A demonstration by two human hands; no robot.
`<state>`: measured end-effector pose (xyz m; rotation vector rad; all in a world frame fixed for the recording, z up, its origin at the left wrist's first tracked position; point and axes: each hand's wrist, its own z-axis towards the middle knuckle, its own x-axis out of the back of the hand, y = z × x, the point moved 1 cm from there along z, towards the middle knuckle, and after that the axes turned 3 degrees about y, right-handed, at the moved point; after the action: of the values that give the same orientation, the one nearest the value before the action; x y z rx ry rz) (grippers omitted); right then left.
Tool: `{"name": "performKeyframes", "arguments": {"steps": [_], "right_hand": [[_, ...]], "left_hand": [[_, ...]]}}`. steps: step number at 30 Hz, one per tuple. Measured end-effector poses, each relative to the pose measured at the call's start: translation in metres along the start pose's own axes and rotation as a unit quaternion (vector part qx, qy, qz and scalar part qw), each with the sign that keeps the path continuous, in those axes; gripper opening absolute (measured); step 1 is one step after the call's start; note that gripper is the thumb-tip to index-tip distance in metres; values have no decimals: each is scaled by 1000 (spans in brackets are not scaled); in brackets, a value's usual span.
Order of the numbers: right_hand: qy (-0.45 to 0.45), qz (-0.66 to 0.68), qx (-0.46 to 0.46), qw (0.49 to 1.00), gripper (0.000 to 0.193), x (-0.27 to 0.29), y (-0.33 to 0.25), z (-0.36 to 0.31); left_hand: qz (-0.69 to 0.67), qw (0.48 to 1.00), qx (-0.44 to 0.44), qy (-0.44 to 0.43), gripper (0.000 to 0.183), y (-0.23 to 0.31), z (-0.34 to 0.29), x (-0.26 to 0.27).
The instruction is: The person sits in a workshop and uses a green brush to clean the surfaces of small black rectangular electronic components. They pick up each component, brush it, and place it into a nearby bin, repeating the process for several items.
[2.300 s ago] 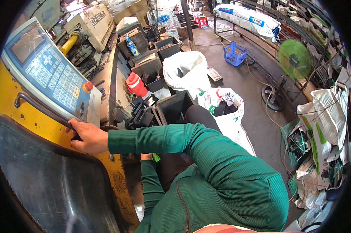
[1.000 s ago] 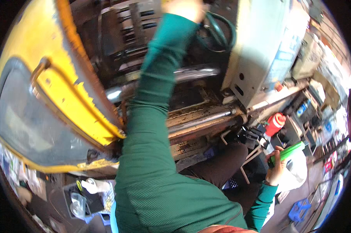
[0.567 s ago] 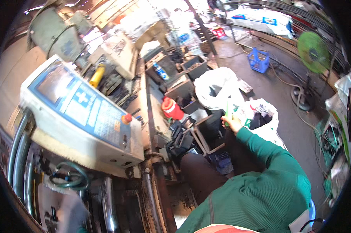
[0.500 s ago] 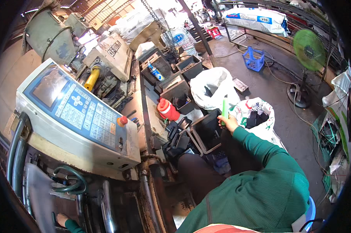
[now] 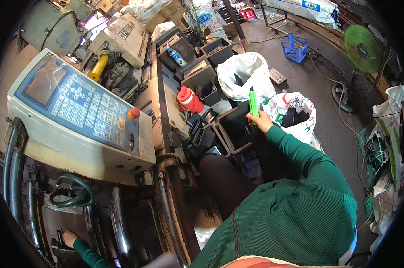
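Note:
My right hand (image 5: 261, 119) is closed around a bright green utility knife (image 5: 254, 103), held upright above the near edge of a dark open bin (image 5: 234, 129). Far to the left, my left hand (image 5: 69, 238) reaches down among the steel bars of a machine. Its fingers are closed at a small black part (image 5: 60, 237), which is partly hidden by the hand. Between the bin and the machine lie several black plastic pieces (image 5: 204, 137). Right of the knife stands a white printed sack (image 5: 295, 102) with black pieces (image 5: 295, 117) inside.
A control panel (image 5: 77, 111) with a red knob (image 5: 133, 114) rises above my left arm. A shiny steel bar (image 5: 120, 221) runs beside that arm. Beyond the bin are a red jug (image 5: 190, 99) and a white sack (image 5: 265, 71). A green fan (image 5: 362, 48) stands at right.
My left hand has moved up and right to the black part. The knife now tilts slightly left and shows more of its side. A blurred pale panel has left its place beside my left hand.

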<state>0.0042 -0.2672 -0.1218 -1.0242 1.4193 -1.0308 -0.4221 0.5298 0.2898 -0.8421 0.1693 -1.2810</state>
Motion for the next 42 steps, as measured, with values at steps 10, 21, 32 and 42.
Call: {"name": "performKeyframes", "arguments": {"steps": [10,21,32,42], "right_hand": [[-25,28,1,999,24,4,-11,-12],[-317,246,-71,913,36,-72,-89,-88],[-468,348,-156,797,61,-118,-136,-191],[-356,125,-170,910,32,6,-88,-156]], "left_hand": [[-70,997,37,5,25,39,24,52],[-626,739,243,57,33,-69,-73,318],[-773,605,-94,169,45,159,-284,471],[-792,580,40,185,37,61,-327,431]]}}
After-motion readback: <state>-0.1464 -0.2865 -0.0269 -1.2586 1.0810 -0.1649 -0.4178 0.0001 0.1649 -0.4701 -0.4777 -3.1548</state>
